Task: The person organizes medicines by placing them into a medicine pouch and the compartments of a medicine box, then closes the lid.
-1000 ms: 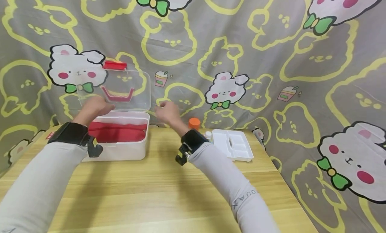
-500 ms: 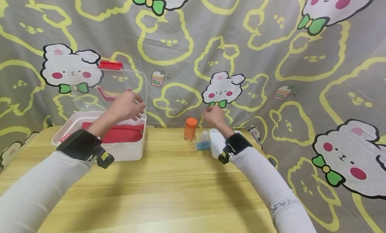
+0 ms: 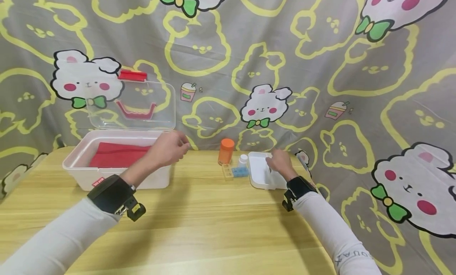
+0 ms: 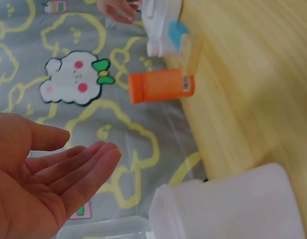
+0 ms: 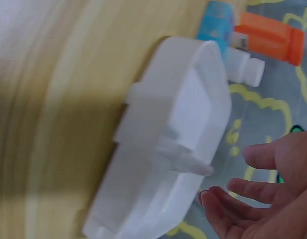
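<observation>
My left hand (image 3: 171,148) hovers by the right rim of a white storage box (image 3: 156,181), its fingers relaxed and holding nothing; the left wrist view shows its palm and extended fingers. A red pouch (image 3: 110,154) lies inside the box, whose transparent lid (image 3: 164,105) stands raised behind. Over at the right, my right hand (image 3: 281,163) hangs above a white divided tray (image 3: 258,172) and hides part of it. In the right wrist view, its loosely bent fingertips lie beside the tray's central handle (image 5: 185,162), with a gap between thumb and fingers.
Left of the tray stand an orange-capped bottle (image 3: 226,152) and a small white bottle (image 3: 243,160). A blue pill case (image 3: 240,171) and a yellowish compartment case (image 3: 227,172) lie before them. A patterned grey curtain (image 3: 213,33) borders the wooden table (image 3: 206,227) behind.
My left hand has moved from above the box to its right side, and lower. My right hand has travelled rightward from beside the box and come down over the tray.
</observation>
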`<action>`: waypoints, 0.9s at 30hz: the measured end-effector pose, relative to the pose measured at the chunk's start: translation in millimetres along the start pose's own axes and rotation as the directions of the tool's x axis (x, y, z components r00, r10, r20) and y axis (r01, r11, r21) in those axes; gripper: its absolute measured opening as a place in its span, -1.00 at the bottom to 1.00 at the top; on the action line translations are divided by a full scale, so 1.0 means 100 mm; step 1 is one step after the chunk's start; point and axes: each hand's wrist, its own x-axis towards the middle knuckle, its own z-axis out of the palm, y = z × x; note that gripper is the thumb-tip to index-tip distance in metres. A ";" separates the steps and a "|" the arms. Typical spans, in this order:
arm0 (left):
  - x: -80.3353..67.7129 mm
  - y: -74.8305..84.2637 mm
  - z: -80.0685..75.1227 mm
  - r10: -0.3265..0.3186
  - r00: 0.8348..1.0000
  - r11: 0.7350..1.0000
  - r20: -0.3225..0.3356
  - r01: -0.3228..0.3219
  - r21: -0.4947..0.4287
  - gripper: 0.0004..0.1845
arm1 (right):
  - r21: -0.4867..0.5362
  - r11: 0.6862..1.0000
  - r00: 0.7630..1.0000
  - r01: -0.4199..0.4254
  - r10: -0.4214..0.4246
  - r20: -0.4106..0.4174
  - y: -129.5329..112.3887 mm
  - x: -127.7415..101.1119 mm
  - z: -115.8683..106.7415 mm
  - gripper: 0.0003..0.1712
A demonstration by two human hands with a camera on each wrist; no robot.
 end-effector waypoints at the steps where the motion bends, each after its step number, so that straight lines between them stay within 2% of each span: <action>1: -0.01 -0.01 0.03 0.008 1.000 1.000 -0.004 -0.008 0.001 -0.76 | -0.005 1.000 1.000 0.004 -0.004 0.000 0.03 -0.01 0.03 -0.69; 4: -0.03 -0.03 0.12 0.011 1.000 1.000 -0.006 -0.011 -0.004 -0.76 | -0.019 1.000 1.000 0.020 -0.020 0.012 0.07 -0.02 0.09 -0.73; 9: -0.08 -0.06 0.23 -0.023 1.000 0.999 0.018 0.024 -0.047 -0.79 | -0.044 0.999 0.999 0.018 -0.017 0.032 0.12 0.01 0.14 -0.65; 18: -0.15 -0.14 0.41 -0.063 0.997 0.996 0.034 0.065 -0.067 -0.82 | -0.068 0.998 0.997 0.014 -0.008 0.082 0.18 0.07 0.17 -0.72; 25: -0.19 -0.20 0.53 -0.065 0.998 0.996 0.011 0.066 -0.061 -0.83 | -0.105 0.994 0.998 -0.023 0.028 0.055 0.21 0.08 0.06 -0.69; 27: -0.20 -0.22 0.57 -0.065 0.998 0.996 0.015 0.066 -0.065 -0.83 | -0.062 0.997 0.998 -0.043 0.045 0.045 0.20 0.07 -0.01 -0.66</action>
